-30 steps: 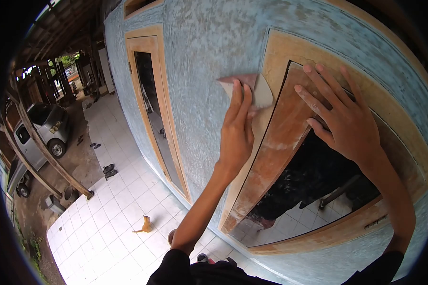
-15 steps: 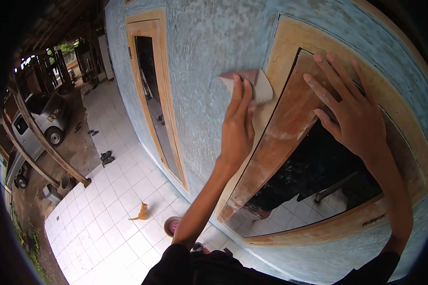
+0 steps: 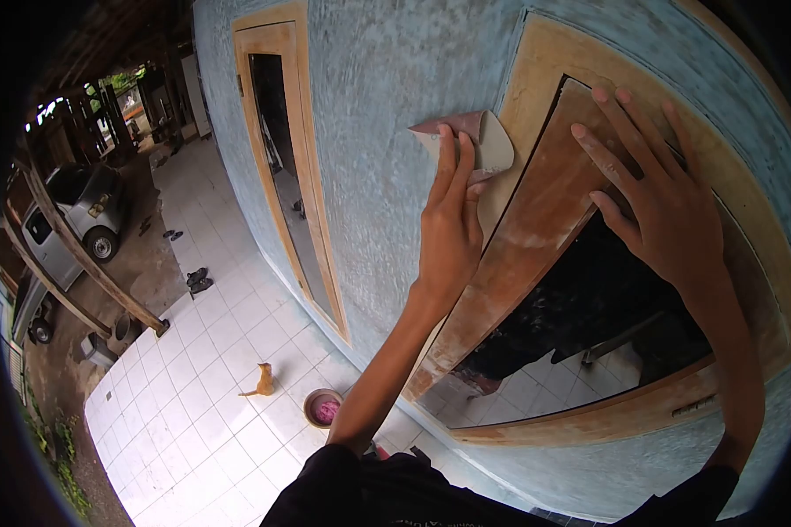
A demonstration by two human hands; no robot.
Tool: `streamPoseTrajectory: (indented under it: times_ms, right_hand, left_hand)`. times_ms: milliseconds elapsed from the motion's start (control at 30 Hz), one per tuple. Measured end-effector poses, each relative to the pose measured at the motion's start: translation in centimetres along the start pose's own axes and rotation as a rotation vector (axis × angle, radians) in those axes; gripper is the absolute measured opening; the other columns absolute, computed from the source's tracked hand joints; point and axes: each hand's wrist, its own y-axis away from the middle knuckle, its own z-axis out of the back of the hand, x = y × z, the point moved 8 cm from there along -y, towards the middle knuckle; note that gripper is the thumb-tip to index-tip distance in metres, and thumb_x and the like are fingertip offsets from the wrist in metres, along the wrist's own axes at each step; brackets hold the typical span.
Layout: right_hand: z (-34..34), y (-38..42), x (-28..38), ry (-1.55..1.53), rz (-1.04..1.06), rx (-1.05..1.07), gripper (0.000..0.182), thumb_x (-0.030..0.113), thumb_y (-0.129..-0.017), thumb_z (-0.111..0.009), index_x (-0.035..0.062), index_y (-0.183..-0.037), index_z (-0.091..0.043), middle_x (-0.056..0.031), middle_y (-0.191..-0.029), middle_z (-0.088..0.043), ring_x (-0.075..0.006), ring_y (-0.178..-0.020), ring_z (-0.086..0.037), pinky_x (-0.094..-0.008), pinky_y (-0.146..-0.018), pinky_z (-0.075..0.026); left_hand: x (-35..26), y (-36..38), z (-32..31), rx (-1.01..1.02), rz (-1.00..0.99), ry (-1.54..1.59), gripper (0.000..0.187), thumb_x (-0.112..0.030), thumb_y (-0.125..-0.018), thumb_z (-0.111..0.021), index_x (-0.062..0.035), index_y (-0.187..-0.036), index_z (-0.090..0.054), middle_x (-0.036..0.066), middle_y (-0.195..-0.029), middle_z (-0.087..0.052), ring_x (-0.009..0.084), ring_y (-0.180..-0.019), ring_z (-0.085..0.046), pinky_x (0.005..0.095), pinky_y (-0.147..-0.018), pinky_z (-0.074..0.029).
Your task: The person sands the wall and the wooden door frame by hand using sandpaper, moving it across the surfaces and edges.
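My left hand (image 3: pixel 451 230) grips a bent piece of sandpaper (image 3: pixel 496 146), its reddish-brown side folded over the pale backing. The sandpaper lies at the left edge of the bare wooden window frame (image 3: pixel 543 54), overlapping the blue wall. On the browner wooden sash (image 3: pixel 536 215) rests my right hand (image 3: pixel 668 206), fingers spread and nothing held. Pale dust marks the sash and some fingers of that hand. Dark glass (image 3: pixel 589 307) fills the sash below, reflecting floor tiles.
Left of my arm is a second narrow window (image 3: pixel 277 149) in the blue wall (image 3: pixel 395 53). On the white tiled floor (image 3: pixel 185 413) are an orange cat (image 3: pixel 262 381), a bowl with something pink (image 3: pixel 311 407) and dark shoes (image 3: pixel 199 281). Wooden posts (image 3: pixel 88 255) and a silver vehicle (image 3: pixel 77 215) stand beyond.
The view has shifted a little. My left hand and the sandpaper appear slightly farther right, and more of the bowl shows. My right hand stays spread on the sash.
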Motion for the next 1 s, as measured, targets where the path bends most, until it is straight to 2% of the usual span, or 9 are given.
streamPoseTrajectory:
  times_ms: [200,433,667,767,833,1000]
  right_hand:
    - [0.0,0.0,0.0,0.009,-0.008,0.006,0.065,0.03,-0.091,-0.067,0.0233,-0.152,-0.047,-0.0058,-0.162,-0.038,-0.0249,-0.151,-0.033,-0.0507,-0.126,-0.023]
    - [0.0,0.0,0.0,0.009,-0.014,0.005,0.065,0.03,-0.09,-0.067,0.0244,-0.152,-0.047,-0.0052,-0.162,-0.038,-0.0242,-0.151,-0.033,-0.0507,-0.126,-0.023]
    - [-0.2,0.1,0.0,0.007,-0.015,-0.003,0.066,0.03,-0.09,-0.068,0.0249,-0.152,-0.047,-0.0045,-0.163,-0.037,-0.0231,-0.151,-0.033,-0.0499,-0.126,-0.022]
    - [-0.1,0.1,0.0,0.005,-0.01,-0.004,0.067,0.03,-0.089,-0.068,0.025,-0.152,-0.046,-0.0044,-0.163,-0.037,-0.023,-0.151,-0.033,-0.0497,-0.126,-0.022]
    - [-0.1,0.1,0.0,0.005,-0.015,-0.004,0.067,0.03,-0.089,-0.068,0.0252,-0.153,-0.046,-0.0044,-0.163,-0.037,-0.023,-0.151,-0.033,-0.0497,-0.126,-0.022]
    - [0.0,0.0,-0.1,0.002,-0.01,0.011,0.068,0.028,-0.088,-0.069,0.0242,-0.152,-0.046,-0.0051,-0.163,-0.037,-0.0242,-0.15,-0.034,-0.0506,-0.126,-0.023]
  left_hand:
    - [0.1,3.4,-0.9,0.008,-0.038,-0.049,0.054,0.005,-0.101,-0.044,-0.0058,-0.154,-0.041,0.018,-0.165,-0.026,0.0402,-0.142,-0.037,0.0426,-0.106,-0.049]
    - [0.3,0.5,0.1,0.012,0.016,0.009,0.054,0.004,-0.102,-0.045,-0.0068,-0.155,-0.04,0.018,-0.165,-0.025,0.0398,-0.143,-0.036,0.0426,-0.108,-0.048]
    - [0.7,3.4,-0.4,0.044,-0.007,-0.07,0.052,0.0,-0.104,-0.044,-0.0073,-0.155,-0.041,0.018,-0.164,-0.028,0.0392,-0.141,-0.04,0.042,-0.103,-0.05]
    - [0.5,1.8,0.2,0.026,0.011,-0.047,0.052,0.001,-0.103,-0.044,-0.0068,-0.155,-0.041,0.018,-0.165,-0.027,0.039,-0.143,-0.037,0.0429,-0.109,-0.047]
    - [1.1,1.4,0.2,0.052,0.093,0.046,0.054,0.004,-0.102,-0.045,-0.0071,-0.155,-0.04,0.018,-0.165,-0.025,0.0397,-0.144,-0.035,0.0431,-0.11,-0.045]
    - [0.8,4.0,-0.5,0.032,-0.011,-0.037,0.053,0.003,-0.102,-0.045,-0.0065,-0.154,-0.041,0.019,-0.164,-0.027,0.0406,-0.143,-0.037,0.0426,-0.105,-0.049]
